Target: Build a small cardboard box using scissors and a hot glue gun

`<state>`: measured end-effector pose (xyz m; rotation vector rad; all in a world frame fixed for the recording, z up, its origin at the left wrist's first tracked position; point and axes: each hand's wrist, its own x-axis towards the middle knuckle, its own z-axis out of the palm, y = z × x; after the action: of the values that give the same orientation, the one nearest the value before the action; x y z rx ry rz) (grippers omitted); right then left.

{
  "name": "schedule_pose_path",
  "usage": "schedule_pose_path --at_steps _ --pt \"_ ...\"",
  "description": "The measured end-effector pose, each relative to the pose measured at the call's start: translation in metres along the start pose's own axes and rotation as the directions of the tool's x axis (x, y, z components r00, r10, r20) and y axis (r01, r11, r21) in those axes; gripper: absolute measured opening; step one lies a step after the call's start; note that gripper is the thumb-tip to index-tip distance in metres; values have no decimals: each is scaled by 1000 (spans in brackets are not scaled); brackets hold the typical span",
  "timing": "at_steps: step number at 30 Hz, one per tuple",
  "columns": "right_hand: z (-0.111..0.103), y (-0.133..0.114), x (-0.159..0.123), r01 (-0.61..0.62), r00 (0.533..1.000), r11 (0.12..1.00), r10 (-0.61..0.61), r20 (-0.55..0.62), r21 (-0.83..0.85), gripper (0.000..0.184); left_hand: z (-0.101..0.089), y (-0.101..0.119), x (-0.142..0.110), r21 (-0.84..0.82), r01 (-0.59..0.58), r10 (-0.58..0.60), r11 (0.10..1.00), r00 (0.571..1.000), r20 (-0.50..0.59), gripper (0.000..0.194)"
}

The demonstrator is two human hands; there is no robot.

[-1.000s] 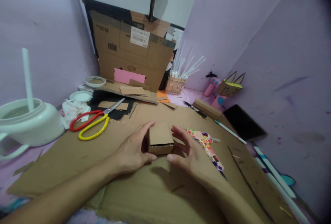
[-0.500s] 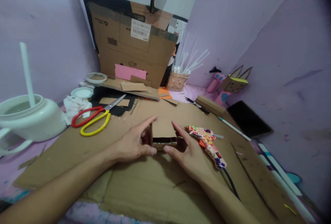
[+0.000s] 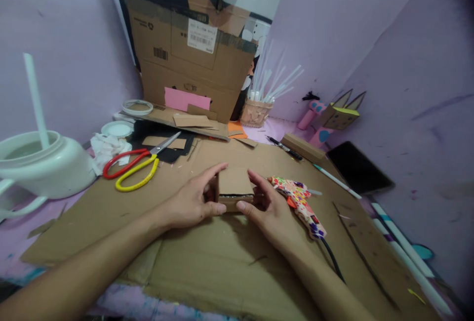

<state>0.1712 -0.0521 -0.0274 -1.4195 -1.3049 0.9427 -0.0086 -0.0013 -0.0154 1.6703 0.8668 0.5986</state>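
A small cardboard box (image 3: 234, 182) sits at the middle of the cardboard sheet, its flat top piece nearly down on the front wall, with a thin dark gap between. My left hand (image 3: 196, 197) grips the box's left side, thumb at the front lower corner and index finger along the top left edge. From the right, my right hand (image 3: 268, 207) holds it the same way, thumb on the front wall. The other fingers of both hands are partly hidden behind the sides. Just right of my right hand lies a flower-patterned glue gun (image 3: 299, 202).
Red-and-yellow scissors (image 3: 142, 160) lie left of my hands, beside a white teapot (image 3: 48, 168). A phone (image 3: 359, 168), a pen (image 3: 284, 148) and white sticks (image 3: 403, 242) are at the right. Behind stand a large cardboard box (image 3: 188, 64) and a basket of glue sticks (image 3: 256, 112).
The small box's top piece has come down at the front, narrowing the dark gap above the front wall. Both hands keep their hold on its sides. The view has shifted slightly.
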Motion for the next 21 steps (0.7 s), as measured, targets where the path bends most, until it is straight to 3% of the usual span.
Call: schedule_pose_path --at_steps 12,21 --pt "0 -4 -1 -31 1000 999 31 -8 -25 66 0 -8 1 65 -36 38 997 999 -23 78" --pt "0 1 -1 -1 1000 998 0 -25 -56 63 0 -12 1 22 -72 72 997 997 0 74"
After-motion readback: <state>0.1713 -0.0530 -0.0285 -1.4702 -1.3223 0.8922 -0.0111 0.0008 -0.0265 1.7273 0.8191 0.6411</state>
